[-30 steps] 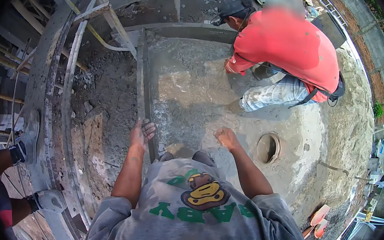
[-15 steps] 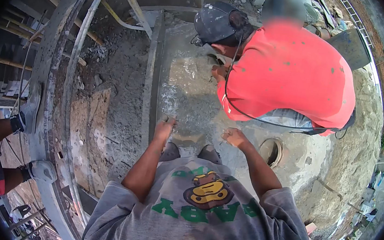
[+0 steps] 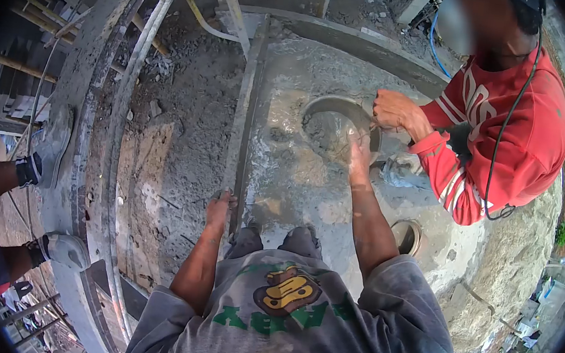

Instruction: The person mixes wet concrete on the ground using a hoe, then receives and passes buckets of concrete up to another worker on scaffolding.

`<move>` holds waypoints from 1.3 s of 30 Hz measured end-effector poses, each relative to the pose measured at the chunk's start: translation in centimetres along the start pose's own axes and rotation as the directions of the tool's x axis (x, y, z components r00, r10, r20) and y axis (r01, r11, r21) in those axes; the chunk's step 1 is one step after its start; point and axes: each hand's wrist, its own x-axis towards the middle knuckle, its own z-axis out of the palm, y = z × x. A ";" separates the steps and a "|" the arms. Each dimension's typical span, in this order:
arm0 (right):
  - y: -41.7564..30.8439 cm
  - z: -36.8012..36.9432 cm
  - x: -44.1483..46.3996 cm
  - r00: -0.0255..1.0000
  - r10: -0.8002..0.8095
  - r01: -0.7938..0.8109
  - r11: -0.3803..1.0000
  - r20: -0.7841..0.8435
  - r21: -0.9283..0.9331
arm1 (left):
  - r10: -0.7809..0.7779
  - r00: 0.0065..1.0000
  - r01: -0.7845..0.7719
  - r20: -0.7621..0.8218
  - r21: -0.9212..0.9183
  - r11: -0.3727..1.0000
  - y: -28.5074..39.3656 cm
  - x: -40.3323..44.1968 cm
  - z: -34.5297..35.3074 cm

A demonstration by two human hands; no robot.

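A round grey basin (image 3: 318, 103) with wet grey mix inside is at the centre, above the wet floor. My right hand (image 3: 359, 147) is over its near right side, fingers extended towards the rim; whether they touch it cannot be made out. A co-worker's hand (image 3: 396, 111) is at the basin's right rim. Beside the narrow raised concrete edge (image 3: 246, 115), my left hand (image 3: 222, 205) is low on the left with its fingers curled in and nothing visible in them.
The co-worker in a red top (image 3: 522, 128) crouches at the right. A round opening (image 3: 407, 237) lies right of my right forearm. Metal scaffold tubes (image 3: 122, 113) run along the left, and another person's shoes (image 3: 66, 251) rest on the left ledge.
The co-worker has turned towards me, and the basin has come into view. My right hand has reached forward to it. My left hand has moved back beside the raised edge.
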 end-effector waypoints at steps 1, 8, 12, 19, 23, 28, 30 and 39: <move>-1.5 1.0 0.3 0.997 0.033 -0.029 0.998 -0.064 0.054 | -0.016 1.000 0.016 0.000 -0.020 1.000 0.0 0.0 -0.3; -18.2 -0.5 -6.4 0.983 -0.005 -0.049 0.957 0.182 0.287 | -0.190 0.972 0.182 0.138 0.073 0.981 0.9 2.1 1.3; -30.7 -1.3 -12.7 0.909 -0.016 -0.195 0.868 0.417 0.457 | -0.162 0.948 0.183 0.272 -0.050 0.982 3.1 1.9 3.9; -48.6 -3.6 -21.6 0.600 -0.391 -0.095 0.831 0.698 0.547 | 0.369 0.528 0.309 0.765 -0.577 0.756 13.4 -6.4 2.2; -54.8 -1.4 -27.3 0.570 -0.465 0.296 0.885 0.678 0.359 | 0.597 0.486 0.409 0.639 -0.769 0.491 19.6 -10.7 -0.4; -60.1 6.0 -27.8 0.320 -0.757 0.842 0.503 0.569 0.195 | 0.809 0.514 0.183 0.285 -0.958 0.221 25.5 -10.1 -4.3; -62.5 7.6 -29.3 0.431 -0.744 0.825 0.554 0.510 0.110 | 0.845 0.514 0.080 0.152 -0.988 0.129 27.4 -9.7 -5.8; -61.0 11.9 -30.9 0.074 -0.972 0.995 0.088 0.225 0.053 | 0.825 0.525 -0.117 -0.211 -0.978 -0.175 32.9 -9.6 -13.6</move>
